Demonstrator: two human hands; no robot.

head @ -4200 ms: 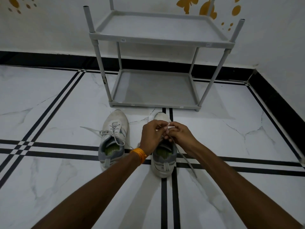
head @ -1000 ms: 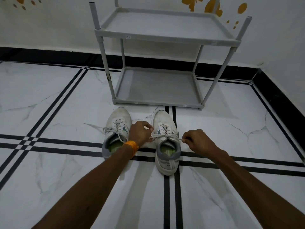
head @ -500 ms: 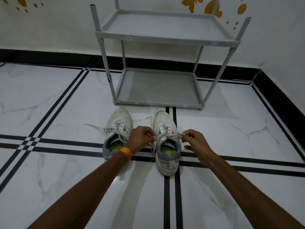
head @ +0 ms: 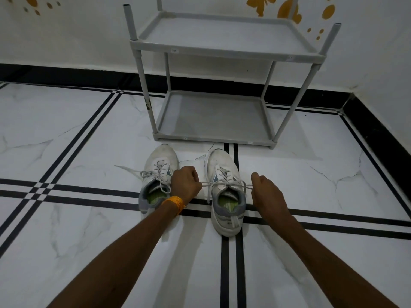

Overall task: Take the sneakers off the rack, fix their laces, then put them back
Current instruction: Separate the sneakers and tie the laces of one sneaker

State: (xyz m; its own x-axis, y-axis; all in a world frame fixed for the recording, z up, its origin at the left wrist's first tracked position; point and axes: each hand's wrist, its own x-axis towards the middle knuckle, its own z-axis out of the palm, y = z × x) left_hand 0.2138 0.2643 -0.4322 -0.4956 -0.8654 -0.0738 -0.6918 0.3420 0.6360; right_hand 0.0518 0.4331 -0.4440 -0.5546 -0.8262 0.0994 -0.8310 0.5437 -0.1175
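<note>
Two white sneakers with grey heels stand side by side on the floor, toes toward the rack. My left hand (head: 185, 182) and my right hand (head: 265, 192) each pinch one side of the right sneaker's (head: 225, 196) lace (head: 226, 183), stretched taut across its tongue. The left sneaker (head: 159, 172) sits partly behind my left hand, its laces loose and trailing left over the floor. The grey two-shelf rack (head: 219, 52) stands just beyond the toes with nothing on either shelf.
White marble floor with black inlay lines (head: 93, 193). A black skirting and white wall (head: 66, 36) run behind the rack, and another wall (head: 382, 85) closes in on the right. An orange band (head: 174, 203) circles my left wrist.
Four seconds ago both hands worked together over the right sneaker's tongue. Since then they have drawn apart sideways, pulling the lace tight across the shoe. Both sneakers have stayed in place.
</note>
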